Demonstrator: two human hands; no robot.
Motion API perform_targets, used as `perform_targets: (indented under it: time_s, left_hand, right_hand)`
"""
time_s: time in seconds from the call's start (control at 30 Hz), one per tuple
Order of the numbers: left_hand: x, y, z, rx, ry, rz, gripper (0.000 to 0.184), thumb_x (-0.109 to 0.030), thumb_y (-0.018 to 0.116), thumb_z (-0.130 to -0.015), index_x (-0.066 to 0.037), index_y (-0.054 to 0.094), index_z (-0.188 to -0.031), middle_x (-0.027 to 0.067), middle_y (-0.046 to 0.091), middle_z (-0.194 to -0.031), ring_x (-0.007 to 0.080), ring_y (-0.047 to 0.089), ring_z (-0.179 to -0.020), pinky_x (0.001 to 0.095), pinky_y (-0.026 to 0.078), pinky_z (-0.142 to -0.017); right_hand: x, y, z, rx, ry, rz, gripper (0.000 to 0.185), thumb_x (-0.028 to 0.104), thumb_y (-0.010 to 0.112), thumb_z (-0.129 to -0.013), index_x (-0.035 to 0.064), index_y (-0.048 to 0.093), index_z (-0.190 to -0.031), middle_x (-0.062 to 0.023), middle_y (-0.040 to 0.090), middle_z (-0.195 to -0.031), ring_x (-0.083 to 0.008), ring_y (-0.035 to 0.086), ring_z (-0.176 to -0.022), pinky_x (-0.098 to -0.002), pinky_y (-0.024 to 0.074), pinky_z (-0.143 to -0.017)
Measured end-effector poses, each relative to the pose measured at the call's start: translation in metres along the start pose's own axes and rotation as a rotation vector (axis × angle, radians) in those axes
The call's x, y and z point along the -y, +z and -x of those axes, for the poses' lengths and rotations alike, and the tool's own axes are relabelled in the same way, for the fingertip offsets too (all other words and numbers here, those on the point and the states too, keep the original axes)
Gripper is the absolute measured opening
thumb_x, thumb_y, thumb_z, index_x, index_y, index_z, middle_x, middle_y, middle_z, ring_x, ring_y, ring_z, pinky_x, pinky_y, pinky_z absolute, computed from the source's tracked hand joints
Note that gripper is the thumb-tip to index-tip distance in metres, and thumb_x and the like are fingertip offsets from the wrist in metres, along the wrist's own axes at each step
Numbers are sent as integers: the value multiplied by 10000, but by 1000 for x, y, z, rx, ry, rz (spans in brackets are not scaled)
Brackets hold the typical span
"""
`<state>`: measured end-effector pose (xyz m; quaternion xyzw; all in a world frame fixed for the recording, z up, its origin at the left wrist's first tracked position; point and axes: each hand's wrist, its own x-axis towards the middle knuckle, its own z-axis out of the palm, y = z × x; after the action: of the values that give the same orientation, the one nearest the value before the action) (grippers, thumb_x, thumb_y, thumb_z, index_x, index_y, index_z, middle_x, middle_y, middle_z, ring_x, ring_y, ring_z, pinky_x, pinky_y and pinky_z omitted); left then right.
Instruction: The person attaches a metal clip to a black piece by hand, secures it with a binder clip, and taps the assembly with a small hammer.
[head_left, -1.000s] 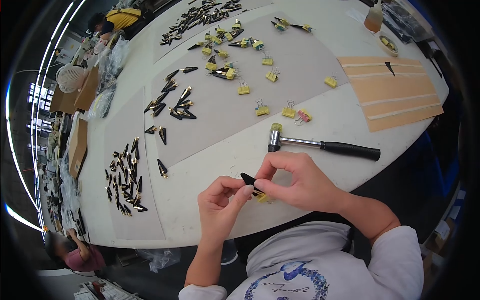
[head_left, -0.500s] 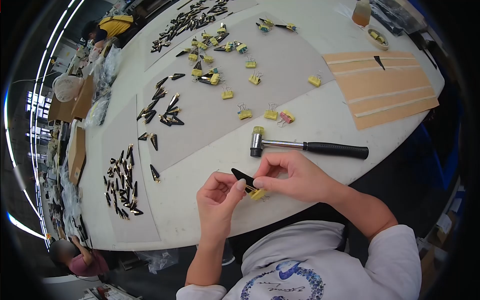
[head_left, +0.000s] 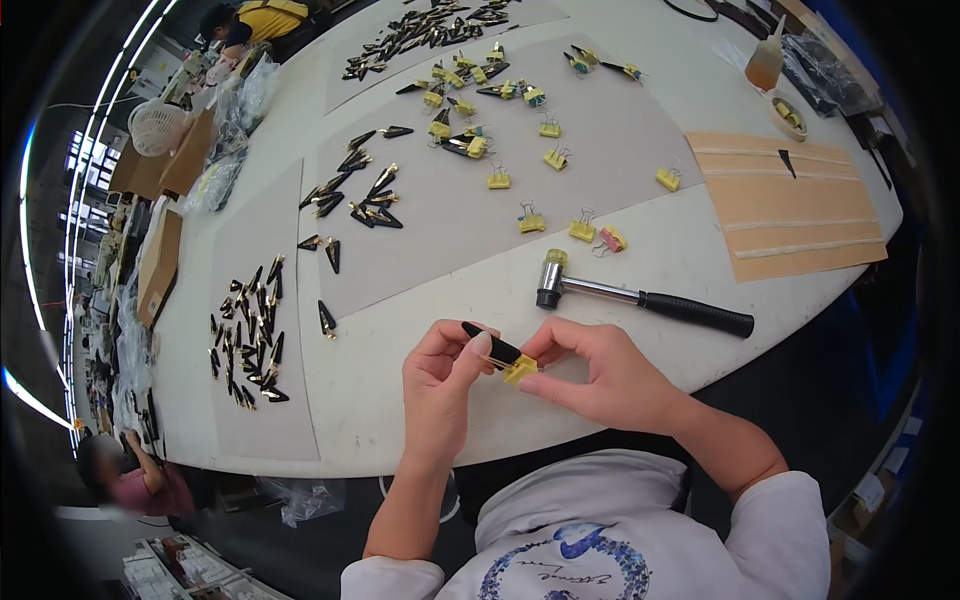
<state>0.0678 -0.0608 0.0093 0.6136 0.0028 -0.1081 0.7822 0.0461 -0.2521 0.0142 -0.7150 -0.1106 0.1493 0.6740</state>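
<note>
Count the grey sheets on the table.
3: the far sheet at the top of the view, the large middle sheet, and the left sheet near the table's left edge.

Black clip (head_left: 503,351): part hidden by left hand (head_left: 437,385) | yellow binder clip (head_left: 521,371): partly covered by right hand (head_left: 612,378) | shirt (head_left: 600,500): cut off below, lettering unreadable (tiny script) | far clips (head_left: 430,35): cut off above | person in pink (head_left: 150,490): head blurred

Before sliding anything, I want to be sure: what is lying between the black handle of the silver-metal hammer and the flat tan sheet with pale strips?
Nothing; the head view shows only bare white tabletop between the hammer's handle and the tan sheet.
</note>
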Motion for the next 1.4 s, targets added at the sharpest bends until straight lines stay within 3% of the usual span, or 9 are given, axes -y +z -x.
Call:
perform_targets:
  time_s: [0.07,0.27,0.37,0.43,0.53,0.83,1.2,1.4]
  left_hand:
    - [1,-2,0,-16,4,50,121,-141,634,-931,-21,621,-926,38,662,-875,83,562,-771,243,444,-717]
    - [4,-18,-5,21,14,65,183,-201,573,-972,-42,612,-892,40,663,-913,70,542,-766,234,428,-716]
    - [1,-19,-7,91,-55,129,211,-217,549,-986,-27,633,-947,43,663,-935,70,542,-785,234,435,-728]
    - [-3,-20,-6,135,-148,214,246,-218,545,-989,-6,648,-1062,43,661,-941,77,550,-803,237,448,-761]
    - [7,-16,1,56,-119,166,268,-175,553,-977,16,637,-1146,42,651,-936,98,568,-828,236,449,-788]
    - [17,-12,10,64,31,28,255,-102,560,-967,30,628,-1175,49,602,-1027,92,587,-907,244,464,-837]
    - [20,-15,5,9,52,-8,176,-108,638,-906,22,666,-1021,41,684,-897,83,612,-790,238,488,-737]
    - [19,-16,4,-2,126,-124,132,-84,658,-886,28,666,-954,51,679,-855,88,612,-764,233,486,-722]
  right_hand:
    - [-1,3,-2,-33,-35,56,224,186,708,-859,10,624,-969,-82,690,-900,-166,672,-854,-287,503,-825]
    - [-9,12,-8,-5,10,-23,203,147,696,-871,3,632,-998,-61,690,-922,-126,663,-849,-274,509,-791]
    - [-13,9,-10,-43,185,-200,205,114,690,-880,-4,624,-1034,-49,678,-960,-98,648,-881,-253,503,-793]
    - [-13,8,-12,-50,172,-257,214,96,685,-882,-8,612,-1055,-48,668,-983,-95,642,-895,-244,501,-796]
    - [-14,11,-15,-83,130,-338,244,52,669,-888,-10,569,-1102,-57,647,-1027,-102,633,-923,-242,507,-817]
    - [-10,18,-20,-94,127,-347,219,22,651,-892,1,544,-1082,-77,640,-1030,-107,632,-942,-259,517,-863]
    - [-10,25,-19,-113,62,-125,205,32,660,-887,10,566,-1067,-57,637,-1036,-112,629,-925,-259,513,-843]
    - [-6,20,-23,-200,89,-268,183,85,663,-899,14,581,-1047,-36,643,-994,-89,613,-889,-254,499,-841]
